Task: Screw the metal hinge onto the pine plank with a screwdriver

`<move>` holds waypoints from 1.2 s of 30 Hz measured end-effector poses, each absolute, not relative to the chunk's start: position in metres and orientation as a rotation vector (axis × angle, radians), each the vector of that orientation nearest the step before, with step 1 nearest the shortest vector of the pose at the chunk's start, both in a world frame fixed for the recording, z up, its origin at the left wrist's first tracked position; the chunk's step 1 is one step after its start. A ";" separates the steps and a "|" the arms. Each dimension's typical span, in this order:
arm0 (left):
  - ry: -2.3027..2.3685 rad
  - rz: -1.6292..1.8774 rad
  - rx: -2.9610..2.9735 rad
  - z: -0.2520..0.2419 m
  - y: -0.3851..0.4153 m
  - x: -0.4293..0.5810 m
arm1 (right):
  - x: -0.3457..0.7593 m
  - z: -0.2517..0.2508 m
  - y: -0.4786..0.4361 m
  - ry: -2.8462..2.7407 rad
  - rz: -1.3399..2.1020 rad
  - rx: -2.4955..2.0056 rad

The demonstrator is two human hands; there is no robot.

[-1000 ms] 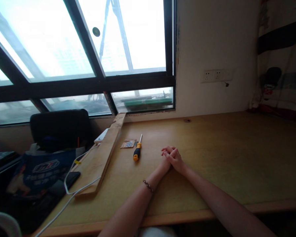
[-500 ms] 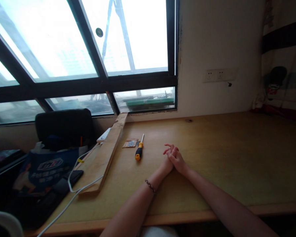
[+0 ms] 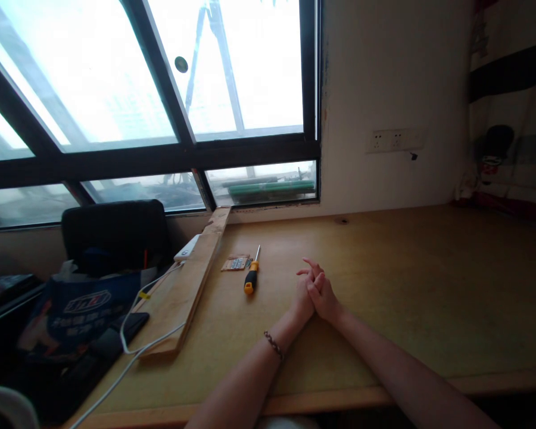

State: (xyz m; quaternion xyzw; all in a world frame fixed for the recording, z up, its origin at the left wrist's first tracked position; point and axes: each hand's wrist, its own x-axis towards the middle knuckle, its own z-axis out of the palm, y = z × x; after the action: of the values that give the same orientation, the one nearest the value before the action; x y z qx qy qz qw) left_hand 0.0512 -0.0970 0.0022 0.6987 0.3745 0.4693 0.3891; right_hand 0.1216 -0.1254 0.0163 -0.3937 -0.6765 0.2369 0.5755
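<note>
My left hand (image 3: pixel 302 298), with a braided bracelet on its wrist, and my right hand (image 3: pixel 327 298) are clasped together above the table (image 3: pixel 411 286). Their fingers are interlaced, a couple of fingertips sticking out to the left. Neither hand holds any object. To the left of them lies a screwdriver (image 3: pixel 251 279) with a yellow and black handle, its shaft pointing toward the window. Right beside it is a small flat pack (image 3: pixel 235 263) with metal-looking pieces, too small to make out. Several small dark screw-like pieces (image 3: pixel 249 262) lie between the two.
A long wooden board (image 3: pixel 187 298) lies along the table's left side, with a white power strip (image 3: pixel 187 247) by it and a white cable (image 3: pixel 129 363) crossing it. Further left stand a black chair (image 3: pixel 116 229) and a blue bag (image 3: pixel 84 310). A wall socket (image 3: pixel 395 140) is behind.
My hands stay clasped in nearly the same place, with a slight shift of the fingers. The whole view has tilted a little. The screwdriver and pack lie unmoved.
</note>
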 end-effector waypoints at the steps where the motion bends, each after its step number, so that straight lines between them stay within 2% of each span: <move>1: 0.985 1.184 1.843 0.007 -0.099 0.049 | 0.122 0.017 -0.126 -1.594 0.535 -0.940; 9: 1.463 0.959 2.265 0.034 -0.114 0.032 | 0.127 0.021 -0.127 -1.680 0.449 -1.266; 19: 1.635 0.860 2.652 0.055 -0.105 0.014 | 0.133 0.025 -0.121 -1.629 0.382 -1.406; 24: 2.319 0.785 2.353 0.076 -0.085 -0.031 | 0.137 0.025 -0.112 -1.553 0.298 -1.537; 27: 2.537 0.706 2.137 0.070 -0.076 -0.066 | 0.133 0.023 -0.113 -1.611 0.284 -1.559; 32: 2.586 0.508 1.777 0.049 -0.069 -0.098 | 0.128 0.021 -0.119 -1.705 0.249 -1.547; 36: 2.530 0.409 1.777 0.042 -0.067 -0.097 | 0.130 0.020 -0.117 -1.698 0.270 -1.543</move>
State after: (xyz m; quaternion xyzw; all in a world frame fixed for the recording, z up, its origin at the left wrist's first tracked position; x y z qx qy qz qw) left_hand -0.0973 -0.0673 0.0418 0.5697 0.8112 0.1311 0.0117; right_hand 0.1299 -0.1169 0.0203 -0.6111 -0.6723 0.1070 0.4039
